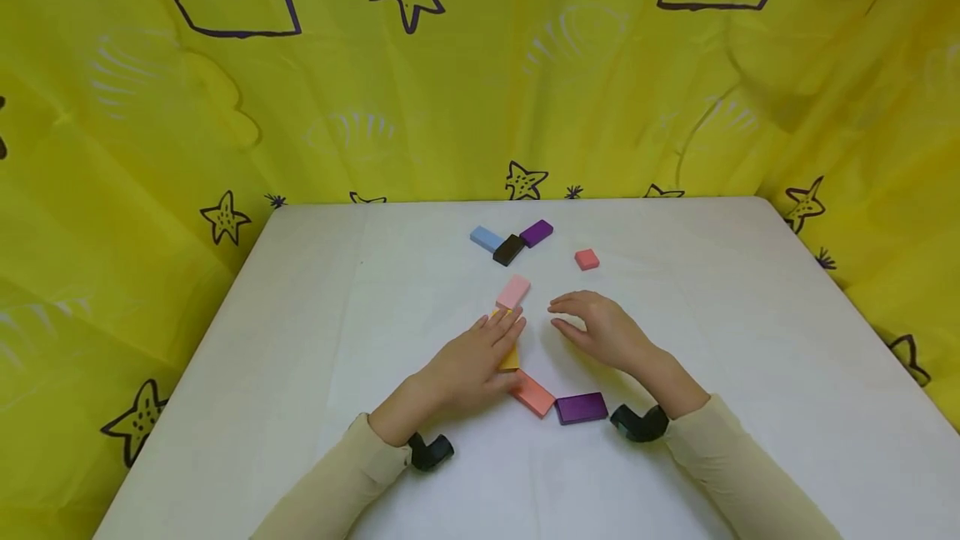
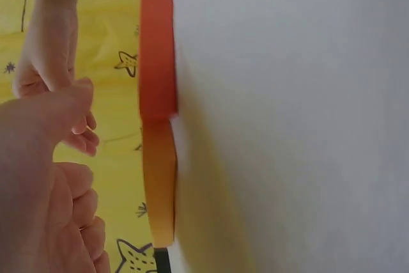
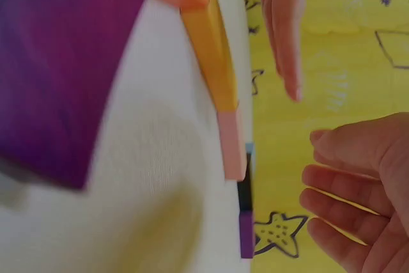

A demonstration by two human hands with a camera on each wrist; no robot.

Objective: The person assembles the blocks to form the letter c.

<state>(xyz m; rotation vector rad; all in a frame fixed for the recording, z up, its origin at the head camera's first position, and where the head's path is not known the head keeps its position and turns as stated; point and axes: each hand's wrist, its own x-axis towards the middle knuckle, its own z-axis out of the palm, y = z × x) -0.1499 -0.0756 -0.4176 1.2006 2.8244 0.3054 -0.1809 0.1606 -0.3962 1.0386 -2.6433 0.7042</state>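
Observation:
My left hand (image 1: 471,363) hovers over a yellow block (image 1: 510,360), fingers extended, partly hiding it from the head view. A gap between this hand and the blocks shows in both wrist views. The yellow block stands in a bent row: a pink block (image 1: 513,292) at its far end, a coral block (image 1: 535,395) at its near end, then a purple block (image 1: 581,408). To the right of the row, my right hand (image 1: 606,333) is held above the table with loosely bent fingers and nothing in them.
Farther back on the white table (image 1: 420,290), a light blue block (image 1: 486,238), a black block (image 1: 509,250) and another purple block (image 1: 537,232) form a group. A small red square block (image 1: 587,259) lies right of them. A yellow patterned curtain (image 1: 480,90) hangs behind.

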